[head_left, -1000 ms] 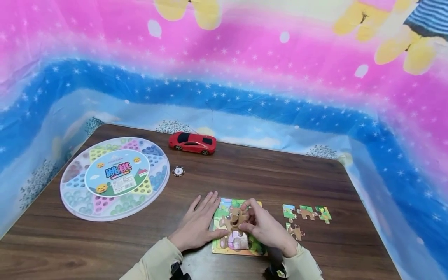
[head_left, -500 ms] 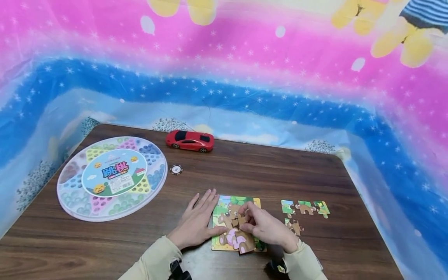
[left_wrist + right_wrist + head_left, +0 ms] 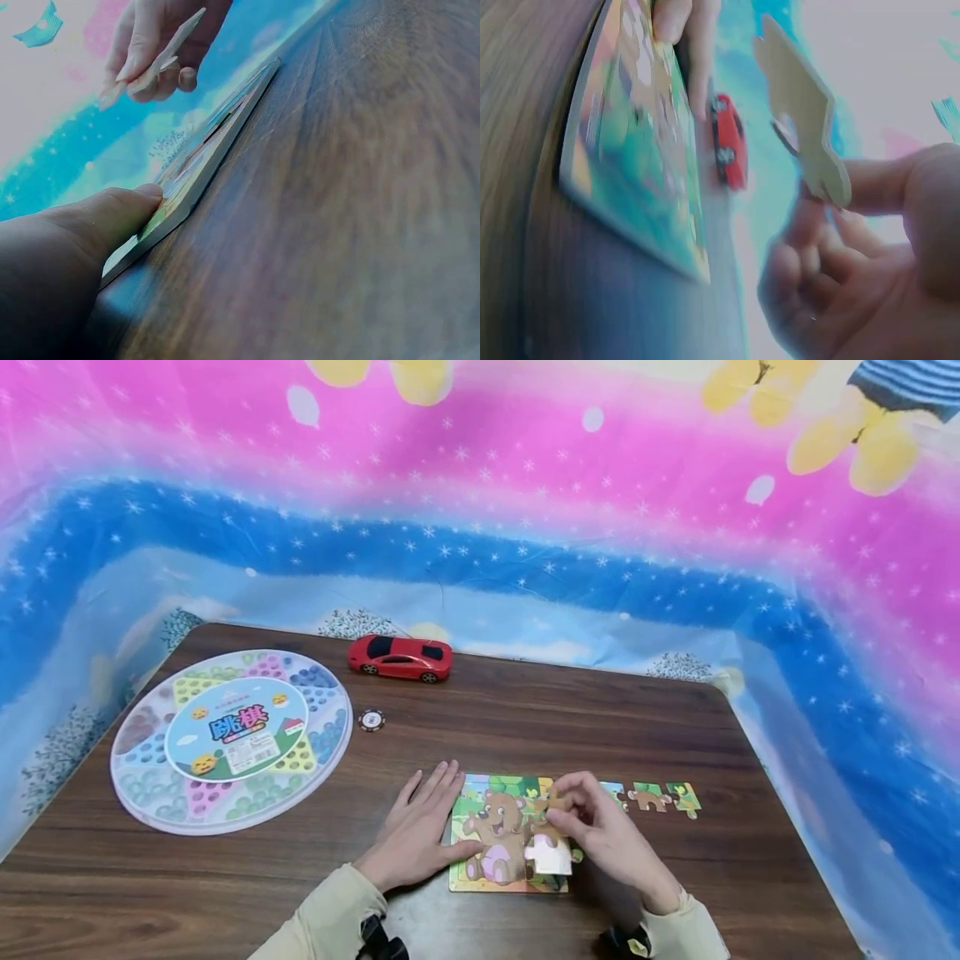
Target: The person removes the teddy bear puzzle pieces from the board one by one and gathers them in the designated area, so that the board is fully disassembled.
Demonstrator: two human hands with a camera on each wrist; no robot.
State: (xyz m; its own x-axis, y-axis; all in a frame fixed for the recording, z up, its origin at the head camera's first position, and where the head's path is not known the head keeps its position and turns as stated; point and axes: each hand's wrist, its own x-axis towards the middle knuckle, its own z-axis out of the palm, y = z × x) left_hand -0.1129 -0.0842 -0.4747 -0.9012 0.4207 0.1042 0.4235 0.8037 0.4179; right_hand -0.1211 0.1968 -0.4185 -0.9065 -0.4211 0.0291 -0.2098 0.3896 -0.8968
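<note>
On a dark wooden table [image 3: 525,727], the left hand [image 3: 416,835] lies flat, fingers straight, thumb pressing the left edge of a colourful square bear puzzle board [image 3: 495,835]. The right hand [image 3: 607,839] pinches a pale cardboard puzzle piece [image 3: 549,853], lifted above the board's near right corner.

Your brown wooden table [image 3: 525,727] carries a round checkers case [image 3: 231,741], red toy car [image 3: 400,657], chip [image 3: 371,720], puzzle board [image 3: 504,832] and loose pieces [image 3: 660,797].
</note>
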